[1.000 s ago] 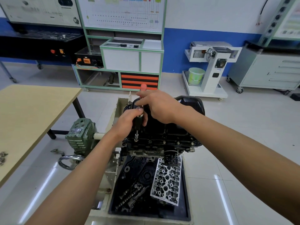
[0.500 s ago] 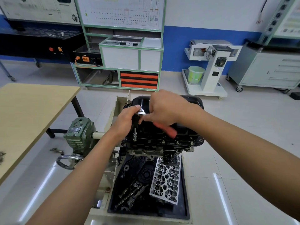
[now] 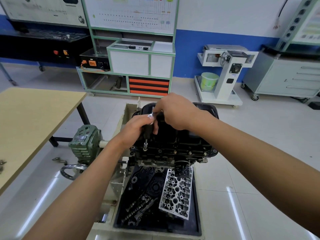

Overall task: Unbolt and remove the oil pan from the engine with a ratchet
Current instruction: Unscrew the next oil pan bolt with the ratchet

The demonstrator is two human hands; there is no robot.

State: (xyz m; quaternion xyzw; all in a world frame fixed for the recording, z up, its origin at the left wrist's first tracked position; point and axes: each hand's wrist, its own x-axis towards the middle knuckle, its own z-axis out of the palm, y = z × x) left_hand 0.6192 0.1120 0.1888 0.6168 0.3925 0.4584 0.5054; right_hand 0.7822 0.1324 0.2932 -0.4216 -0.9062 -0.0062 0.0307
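My left hand (image 3: 135,130) and right hand (image 3: 176,111) both grip the ratchet (image 3: 148,132); I must hold its socket (image 3: 145,147) straight and pressed down.

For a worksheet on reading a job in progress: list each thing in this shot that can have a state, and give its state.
oil pan, still seated on the engine.
flange bolts, several still in.
ratchet, socket down on the near-left bolt.
left hand, grips the ratchet's upright shaft.
right hand, curled over the ratchet's top.
oil filter, fitted.
cylinder head, off, lying in the tray.
cabinet drawers, closed.
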